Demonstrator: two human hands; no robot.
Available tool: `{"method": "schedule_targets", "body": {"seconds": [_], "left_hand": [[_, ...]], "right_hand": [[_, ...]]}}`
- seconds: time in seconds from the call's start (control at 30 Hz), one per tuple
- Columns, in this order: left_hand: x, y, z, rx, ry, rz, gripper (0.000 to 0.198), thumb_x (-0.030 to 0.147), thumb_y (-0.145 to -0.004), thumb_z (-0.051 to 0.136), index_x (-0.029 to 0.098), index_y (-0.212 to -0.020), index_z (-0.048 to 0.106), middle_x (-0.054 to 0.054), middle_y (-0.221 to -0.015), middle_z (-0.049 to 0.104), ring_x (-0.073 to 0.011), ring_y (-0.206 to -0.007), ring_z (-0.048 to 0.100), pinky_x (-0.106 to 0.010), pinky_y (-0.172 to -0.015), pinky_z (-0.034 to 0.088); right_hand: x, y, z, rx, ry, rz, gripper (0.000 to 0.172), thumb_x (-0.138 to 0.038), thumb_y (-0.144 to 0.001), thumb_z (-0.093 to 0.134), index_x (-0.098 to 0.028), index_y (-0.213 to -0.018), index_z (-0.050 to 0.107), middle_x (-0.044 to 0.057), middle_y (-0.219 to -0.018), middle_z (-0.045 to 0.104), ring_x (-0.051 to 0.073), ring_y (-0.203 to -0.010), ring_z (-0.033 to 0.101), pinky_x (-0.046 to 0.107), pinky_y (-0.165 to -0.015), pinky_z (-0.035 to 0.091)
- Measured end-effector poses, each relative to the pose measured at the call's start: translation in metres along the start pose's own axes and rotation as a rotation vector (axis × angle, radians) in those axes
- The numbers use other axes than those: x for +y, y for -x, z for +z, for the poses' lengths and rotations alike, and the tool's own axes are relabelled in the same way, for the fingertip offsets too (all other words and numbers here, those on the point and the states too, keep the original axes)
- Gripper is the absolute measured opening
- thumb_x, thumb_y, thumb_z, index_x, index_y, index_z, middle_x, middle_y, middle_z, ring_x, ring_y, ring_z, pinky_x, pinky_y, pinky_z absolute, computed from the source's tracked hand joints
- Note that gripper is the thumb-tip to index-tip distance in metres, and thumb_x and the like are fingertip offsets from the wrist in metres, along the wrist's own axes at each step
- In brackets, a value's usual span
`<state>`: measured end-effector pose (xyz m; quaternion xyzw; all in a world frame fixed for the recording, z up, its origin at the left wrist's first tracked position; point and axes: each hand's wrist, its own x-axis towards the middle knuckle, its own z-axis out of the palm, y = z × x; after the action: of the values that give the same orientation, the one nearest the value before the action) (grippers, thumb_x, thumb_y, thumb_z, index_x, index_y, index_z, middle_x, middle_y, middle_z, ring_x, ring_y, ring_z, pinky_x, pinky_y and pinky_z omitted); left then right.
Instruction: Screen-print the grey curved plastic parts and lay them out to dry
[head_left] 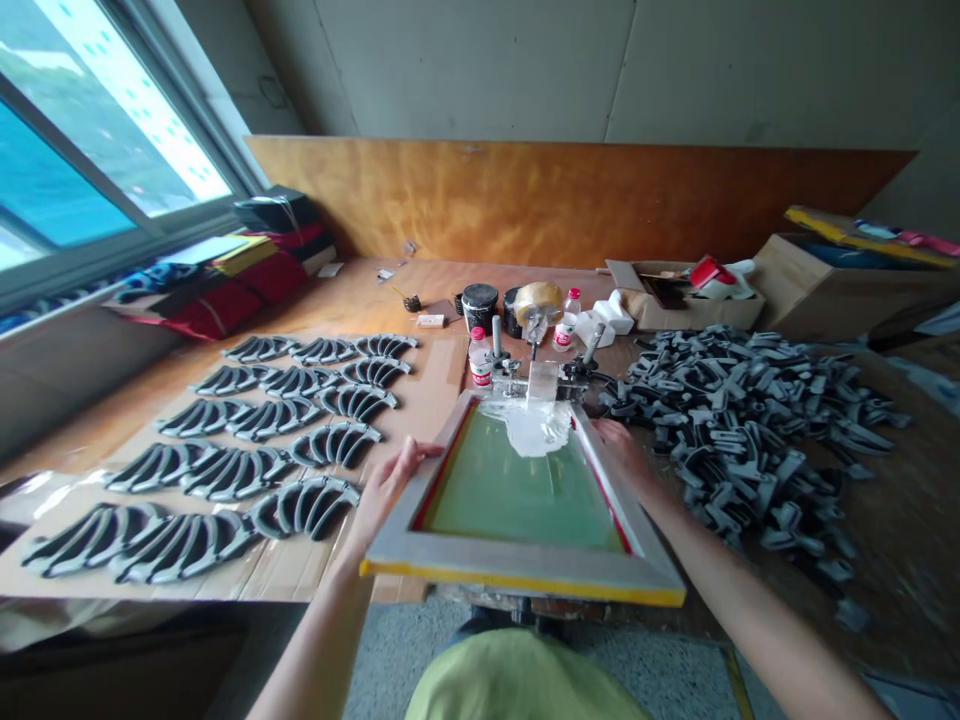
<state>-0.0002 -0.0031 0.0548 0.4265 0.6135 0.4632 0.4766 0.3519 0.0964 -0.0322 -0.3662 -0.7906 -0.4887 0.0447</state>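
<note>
A screen-printing frame (525, 570) with green mesh and a blob of white ink (531, 425) at its far end sits tilted up in front of me, hinged on a metal clamp (541, 375). My left hand (386, 485) rests on the frame's left rail, fingers curled over its edge. My right hand (622, 450) is partly hidden behind the right rail, touching it; its fingers do not show clearly.
Rows of dark curved pieces (247, 465) lie on cardboard to the left. A big heap of grey pieces (757, 420) fills the right. Behind the clamp stand bottles (480, 358), a black pot (480, 305), a tape roll (537, 298), and cardboard boxes (679, 295).
</note>
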Motion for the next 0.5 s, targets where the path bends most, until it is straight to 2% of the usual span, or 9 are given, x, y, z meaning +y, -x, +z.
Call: {"method": "schedule_targets", "body": {"seconds": [0.03, 0.07, 0.1, 0.17, 0.23, 0.37, 0.43, 0.5], "left_hand": [[-0.017, 0.006, 0.0, -0.031, -0.016, -0.067, 0.058, 0.066, -0.075, 0.061, 0.016, -0.099, 0.073, -0.006, -0.085, 0.072, -0.0208, -0.077, 0.064, -0.027, -0.066, 0.049], [-0.034, 0.011, 0.001, -0.054, -0.015, -0.117, 0.062, 0.066, -0.071, 0.064, 0.016, -0.109, 0.071, -0.005, -0.085, 0.072, -0.0209, -0.078, 0.064, -0.027, -0.066, 0.049], [-0.052, 0.014, 0.004, -0.062, 0.0, -0.151, 0.07, 0.066, -0.069, 0.067, 0.016, -0.119, 0.066, -0.003, -0.082, 0.071, -0.0205, -0.077, 0.064, -0.026, -0.065, 0.048], [-0.084, 0.015, 0.011, -0.059, 0.032, -0.186, 0.087, 0.066, -0.067, 0.069, 0.016, -0.136, 0.053, -0.001, -0.074, 0.068, -0.0188, -0.07, 0.063, -0.026, -0.061, 0.047], [-0.109, 0.013, 0.018, -0.042, 0.036, -0.194, 0.094, 0.065, -0.069, 0.067, 0.014, -0.144, 0.043, 0.001, -0.071, 0.065, -0.0171, -0.065, 0.06, -0.025, -0.057, 0.045], [-0.133, 0.006, 0.023, -0.032, 0.038, -0.189, 0.09, 0.063, -0.073, 0.065, 0.013, -0.144, 0.041, -0.001, -0.074, 0.065, -0.017, -0.066, 0.06, -0.025, -0.057, 0.045], [-0.136, 0.005, 0.022, -0.033, 0.043, -0.199, 0.087, 0.063, -0.073, 0.065, 0.014, -0.141, 0.044, -0.002, -0.076, 0.067, -0.0176, -0.067, 0.061, -0.025, -0.056, 0.045], [-0.136, 0.005, 0.022, -0.041, 0.056, -0.215, 0.083, 0.063, -0.073, 0.065, 0.014, -0.138, 0.047, -0.003, -0.078, 0.068, -0.0182, -0.068, 0.062, -0.025, -0.056, 0.045]], "right_hand": [[0.01, -0.005, 0.003, -0.013, -0.075, 0.084, 0.037, -0.003, -0.086, 0.035, -0.004, -0.097, 0.07, 0.002, -0.073, 0.073, 0.012, -0.059, 0.064, 0.057, -0.099, 0.044], [0.017, -0.014, 0.005, -0.036, -0.199, 0.185, 0.031, -0.006, -0.087, 0.045, -0.009, -0.107, 0.07, 0.006, -0.092, 0.075, 0.015, -0.077, 0.069, 0.044, -0.102, 0.046], [0.021, -0.025, 0.005, -0.07, -0.356, 0.283, 0.033, -0.011, -0.086, 0.056, -0.012, -0.117, 0.066, 0.01, -0.111, 0.072, 0.017, -0.097, 0.068, 0.033, -0.099, 0.048], [0.018, -0.051, 0.003, -0.164, -0.657, 0.397, 0.051, -0.017, -0.081, 0.067, -0.013, -0.132, 0.056, 0.014, -0.132, 0.06, 0.022, -0.117, 0.059, 0.031, -0.097, 0.05], [0.008, -0.076, 0.0, -0.297, -0.841, 0.364, 0.052, -0.017, -0.08, 0.068, -0.015, -0.131, 0.055, 0.014, -0.13, 0.059, 0.024, -0.118, 0.056, 0.033, -0.094, 0.049], [-0.008, -0.096, -0.002, -0.618, -0.958, 0.252, 0.022, -0.019, -0.084, 0.064, -0.018, -0.106, 0.065, 0.009, -0.103, 0.068, 0.022, -0.099, 0.062, 0.029, -0.082, 0.047], [-0.009, -0.093, 0.0, -0.682, -0.917, 0.288, 0.018, -0.026, -0.085, 0.062, -0.018, -0.101, 0.066, 0.01, -0.098, 0.069, 0.022, -0.094, 0.062, 0.028, -0.08, 0.046], [-0.01, -0.087, 0.001, -0.679, -0.851, 0.341, 0.017, -0.025, -0.085, 0.06, -0.016, -0.098, 0.067, 0.011, -0.095, 0.07, 0.023, -0.094, 0.062, 0.029, -0.081, 0.044]]}}
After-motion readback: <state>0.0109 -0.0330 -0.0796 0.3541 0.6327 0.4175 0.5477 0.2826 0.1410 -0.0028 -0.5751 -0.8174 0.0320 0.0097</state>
